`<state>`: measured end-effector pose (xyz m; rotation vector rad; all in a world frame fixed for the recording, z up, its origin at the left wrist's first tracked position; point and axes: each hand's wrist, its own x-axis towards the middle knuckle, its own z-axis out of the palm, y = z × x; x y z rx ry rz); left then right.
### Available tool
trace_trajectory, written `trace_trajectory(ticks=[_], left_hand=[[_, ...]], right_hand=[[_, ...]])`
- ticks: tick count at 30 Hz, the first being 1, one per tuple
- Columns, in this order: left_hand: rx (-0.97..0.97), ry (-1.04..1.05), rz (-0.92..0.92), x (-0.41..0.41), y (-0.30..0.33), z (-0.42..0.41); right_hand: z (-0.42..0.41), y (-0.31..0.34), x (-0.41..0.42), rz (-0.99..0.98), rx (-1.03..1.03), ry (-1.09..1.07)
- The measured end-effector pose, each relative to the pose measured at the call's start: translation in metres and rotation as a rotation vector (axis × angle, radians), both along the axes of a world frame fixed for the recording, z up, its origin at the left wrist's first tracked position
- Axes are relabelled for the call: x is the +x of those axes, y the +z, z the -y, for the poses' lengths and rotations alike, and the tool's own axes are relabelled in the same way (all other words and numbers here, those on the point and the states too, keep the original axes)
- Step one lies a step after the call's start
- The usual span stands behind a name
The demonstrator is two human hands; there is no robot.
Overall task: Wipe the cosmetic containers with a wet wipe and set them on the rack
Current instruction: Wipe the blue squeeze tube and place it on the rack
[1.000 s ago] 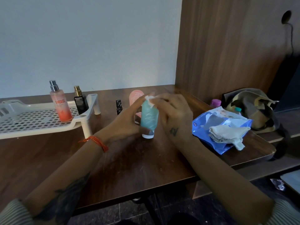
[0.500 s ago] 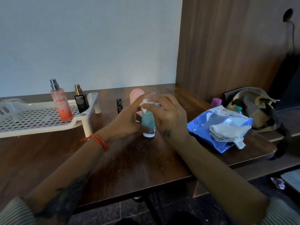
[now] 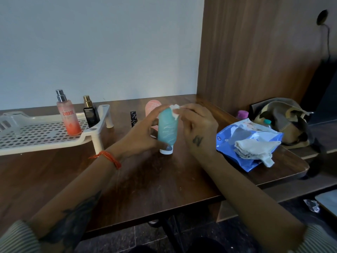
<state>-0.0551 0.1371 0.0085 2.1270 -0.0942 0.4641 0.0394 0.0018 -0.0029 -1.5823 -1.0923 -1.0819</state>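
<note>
A teal tube (image 3: pixel 167 128) with a white cap stands cap-down over the table centre. My left hand (image 3: pixel 144 136) grips it from the left side. My right hand (image 3: pixel 198 128) pinches a small white wet wipe (image 3: pixel 175 110) against the tube's top right corner. The white perforated rack (image 3: pixel 42 136) sits at the left, with a pink spray bottle (image 3: pixel 68 115) and a black perfume bottle (image 3: pixel 90 112) standing on its right end. A pink tube (image 3: pixel 152 106) and a small black container (image 3: pixel 133 118) stand on the table behind my hands.
A blue wipes pack (image 3: pixel 237 141) with used crumpled wipes (image 3: pixel 255 149) on it lies at the right of the table. Behind it are a purple-capped item (image 3: pixel 242 114) and a bag (image 3: pixel 284 119). A wooden panel rises along the right; the table's front edge is near.
My right hand slid down over the tube with the wipe half a second ago, then came back up to the tube's top. The left hand kept its hold.
</note>
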Motion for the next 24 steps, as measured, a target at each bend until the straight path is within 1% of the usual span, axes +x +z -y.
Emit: trace_trajectory(ticks=[2,4,5,6,7,9,10,12,13,15,16,17,18,20,21,22,24], left_hand=[[-0.010,-0.013,-0.002,0.001,-0.001,-0.001],[-0.003,-0.024,0.012,0.001,-0.001,-0.002],[0.005,-0.027,0.018,0.001,-0.001,-0.002],[-0.001,-0.028,0.018,0.002,-0.002,-0.002],[-0.021,-0.022,0.010,0.002,-0.001,-0.002],[-0.036,-0.013,-0.002,0.001,-0.001,-0.002],[-0.029,-0.009,-0.004,0.001,-0.001,-0.002],[-0.043,-0.014,-0.011,0.001,-0.002,-0.003],[-0.058,-0.023,-0.013,0.001,-0.002,-0.003],[-0.048,-0.036,-0.009,0.001,-0.002,-0.003],[-0.035,-0.038,-0.005,0.002,-0.002,-0.003],[-0.036,-0.034,-0.006,0.002,-0.003,-0.004],[-0.054,-0.026,-0.013,0.002,-0.003,-0.004],[-0.071,-0.013,-0.017,0.002,-0.003,-0.004],[-0.057,-0.007,-0.016,0.002,-0.003,-0.003],[-0.044,-0.007,-0.017,0.002,-0.003,-0.003],[-0.045,-0.013,-0.021,0.002,-0.003,-0.003]], right_hand=[[0.002,-0.003,-0.001,0.125,-0.029,0.004],[-0.002,-0.006,-0.005,0.257,-0.129,0.018],[-0.004,-0.007,-0.007,0.275,-0.168,0.012],[-0.006,-0.007,-0.007,0.251,-0.177,0.013],[-0.007,-0.006,-0.006,0.186,-0.158,0.021],[-0.004,-0.003,-0.001,0.050,-0.064,0.027],[-0.001,-0.002,0.001,0.017,-0.027,0.009],[0.003,-0.001,0.003,0.086,-0.033,-0.001],[0.003,-0.002,0.001,0.146,-0.081,0.024],[0.001,-0.007,-0.004,0.271,-0.245,0.064],[0.000,-0.008,-0.004,0.293,-0.320,0.065],[-0.001,-0.008,-0.003,0.267,-0.344,0.067],[-0.001,-0.006,-0.002,0.185,-0.315,0.081],[0.003,-0.003,0.001,0.002,-0.196,0.073],[0.005,-0.002,0.001,-0.038,-0.146,0.048],[0.007,-0.002,0.001,-0.039,-0.111,0.029],[0.008,-0.002,-0.004,-0.053,-0.134,0.042]])
